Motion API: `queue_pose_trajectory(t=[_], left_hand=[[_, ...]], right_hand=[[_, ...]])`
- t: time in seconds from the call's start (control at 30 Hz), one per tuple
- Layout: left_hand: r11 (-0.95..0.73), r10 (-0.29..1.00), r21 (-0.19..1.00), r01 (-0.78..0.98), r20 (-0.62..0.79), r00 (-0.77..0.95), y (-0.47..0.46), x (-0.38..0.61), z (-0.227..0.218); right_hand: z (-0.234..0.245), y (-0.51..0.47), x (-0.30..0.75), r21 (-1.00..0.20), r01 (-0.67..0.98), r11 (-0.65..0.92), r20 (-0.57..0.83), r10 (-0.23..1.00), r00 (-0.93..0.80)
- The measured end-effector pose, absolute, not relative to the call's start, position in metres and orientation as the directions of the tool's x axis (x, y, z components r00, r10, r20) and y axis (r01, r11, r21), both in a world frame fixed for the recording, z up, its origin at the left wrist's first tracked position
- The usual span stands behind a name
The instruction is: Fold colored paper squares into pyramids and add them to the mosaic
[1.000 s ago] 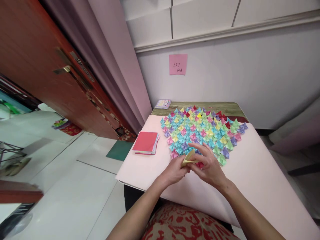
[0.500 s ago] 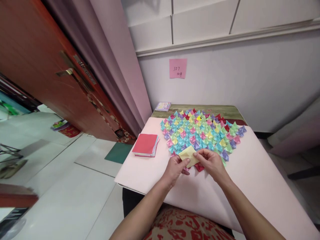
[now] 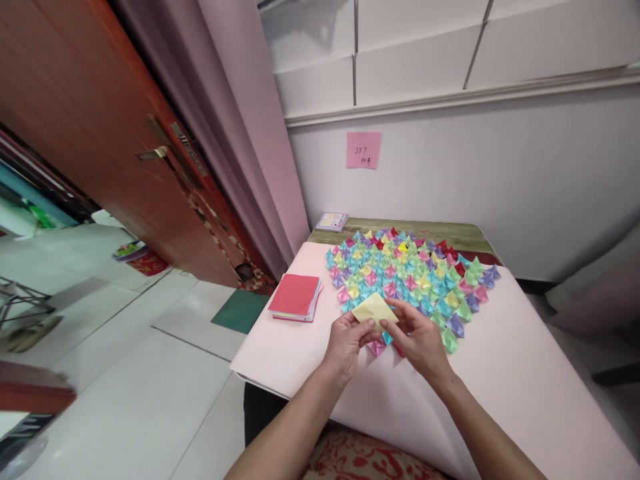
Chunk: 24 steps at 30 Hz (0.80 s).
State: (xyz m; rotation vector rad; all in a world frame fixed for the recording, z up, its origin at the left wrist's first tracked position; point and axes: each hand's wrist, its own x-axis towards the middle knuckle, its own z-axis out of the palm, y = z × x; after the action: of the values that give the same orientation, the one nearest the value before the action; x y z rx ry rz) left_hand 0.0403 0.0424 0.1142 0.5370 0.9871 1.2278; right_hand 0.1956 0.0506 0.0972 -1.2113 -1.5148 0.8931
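Note:
Both my hands hold a small yellow folded paper (image 3: pixel 373 309) just above the table. My left hand (image 3: pixel 346 344) pinches its left lower edge and my right hand (image 3: pixel 419 339) pinches its right side. Right behind the paper lies a wide patch of several small folded paper pieces (image 3: pixel 410 273) in blue, green, pink, yellow, purple and red, set side by side on the pink table cover (image 3: pixel 505 373). A pink folded piece (image 3: pixel 376 347) sits between my hands, under the yellow paper.
A stack of coloured paper squares with a red top sheet (image 3: pixel 295 297) lies left of my hands. A small pack (image 3: pixel 333 221) rests at the table's far left corner by the wall. A pink note (image 3: pixel 363 149) hangs on the wall. A brown door (image 3: pixel 100 153) stands at left.
The yellow paper went from folded small and hidden between my fingers to opened flatter, shown as a diamond. My hands stayed at the near edge of the patch while the view shifted slightly.

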Motion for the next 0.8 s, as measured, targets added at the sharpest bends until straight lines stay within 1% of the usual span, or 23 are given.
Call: queue_pose_trajectory(t=[0.13, 0.27, 0.37, 0.5, 0.57, 0.63, 0.7, 0.8], left_hand=[[0.258, 0.960, 0.818, -0.515, -0.277, 0.041, 0.041, 0.040, 0.115], [0.254, 0.964, 0.825, -0.506, -0.256, 0.067, 0.039, 0.043, 0.114], [0.262, 0.963, 0.826, -0.499, -0.261, 0.072, 0.037, 0.045, 0.114], [0.253, 0.966, 0.850, -0.461, -0.245, 0.078, 0.036, 0.045, 0.114], [0.256, 0.966, 0.858, -0.446, -0.243, 0.088, 0.036, 0.046, 0.115], [0.272, 0.962, 0.849, -0.453, -0.259, 0.092, 0.036, 0.047, 0.118], [0.292, 0.954, 0.820, -0.493, -0.284, 0.092, 0.036, 0.048, 0.121], [0.314, 0.944, 0.747, -0.586, -0.309, 0.112, 0.037, 0.047, 0.126]], right_hand=[[0.101, 0.053, 0.198, -0.820, 0.383, 0.425, 0.440, 0.896, -0.053], [0.104, 0.052, 0.200, -0.744, 0.443, 0.501, 0.546, 0.837, -0.030], [0.107, 0.051, 0.201, -0.724, 0.440, 0.532, 0.586, 0.810, -0.016], [0.110, 0.053, 0.203, -0.741, 0.447, 0.500, 0.556, 0.831, -0.009], [0.111, 0.054, 0.203, -0.758, 0.421, 0.499, 0.543, 0.840, -0.019], [0.112, 0.054, 0.203, -0.760, 0.378, 0.528, 0.559, 0.829, -0.034], [0.112, 0.052, 0.202, -0.730, 0.383, 0.566, 0.593, 0.803, -0.056], [0.109, 0.048, 0.201, -0.603, 0.492, 0.627, 0.662, 0.738, -0.129]])
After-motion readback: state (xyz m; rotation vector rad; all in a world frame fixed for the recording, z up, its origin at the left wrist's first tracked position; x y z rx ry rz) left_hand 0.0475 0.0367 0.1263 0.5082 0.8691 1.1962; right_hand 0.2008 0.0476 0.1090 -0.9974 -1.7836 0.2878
